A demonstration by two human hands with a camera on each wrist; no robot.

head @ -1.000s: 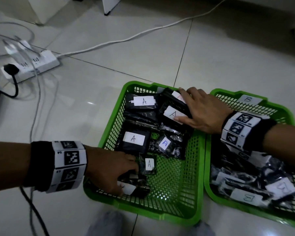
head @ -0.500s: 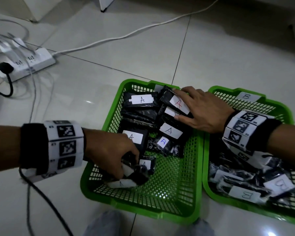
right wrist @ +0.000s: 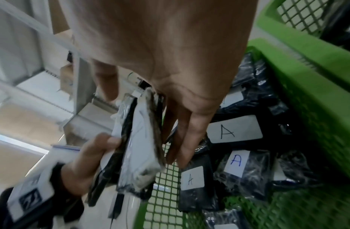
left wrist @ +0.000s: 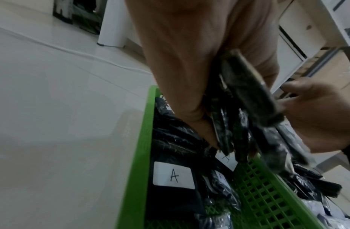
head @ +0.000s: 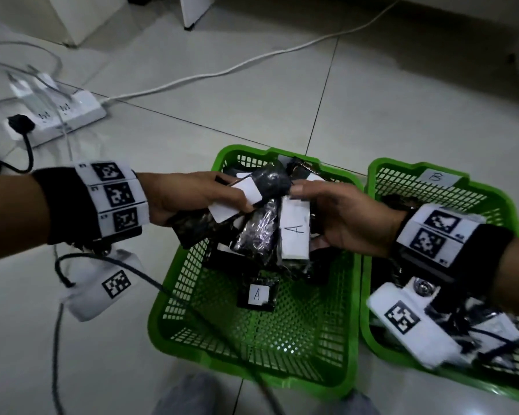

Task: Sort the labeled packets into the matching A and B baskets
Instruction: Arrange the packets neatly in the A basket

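Packets: a bunch of black packets [head: 261, 223] with white labels is lifted above the left basket, held between both hands; one label facing up reads A.
Left fingers: the left hand [head: 189, 196] has its fingers [head: 240, 202] curled round several packets at once, thumb on top, pinning two white labels whose letters are out of sight from the head view.
Right fingers: the right hand [head: 342, 217] closes on the other side of the same bunch, thumb near the top and fingers under the A-labelled packet [head: 295, 232]; the wrist view suggests some fingers hang straight below the stack, though blur makes the exact hold hard to read.
Why held so: gathering the packets in two hands probably lets the person fan them and check each letter before dropping it.
A basket: the left green basket [head: 174, 295] holds more black packets at its far end and one small packet marked A [head: 256, 295] lying alone on the mesh floor.
B basket: the right green basket [head: 381, 175] stands just beside the first, its far wall tagged B, with black packets inside, partly hidden by the right wrist band.
Stage: judged as a check of the sorted A lot; nothing here shows a B label in the wrong basket.
Surroundings: a white power strip [head: 57, 115] and a white cable [head: 252, 59] lie on the tiled floor, well apart from the baskets.
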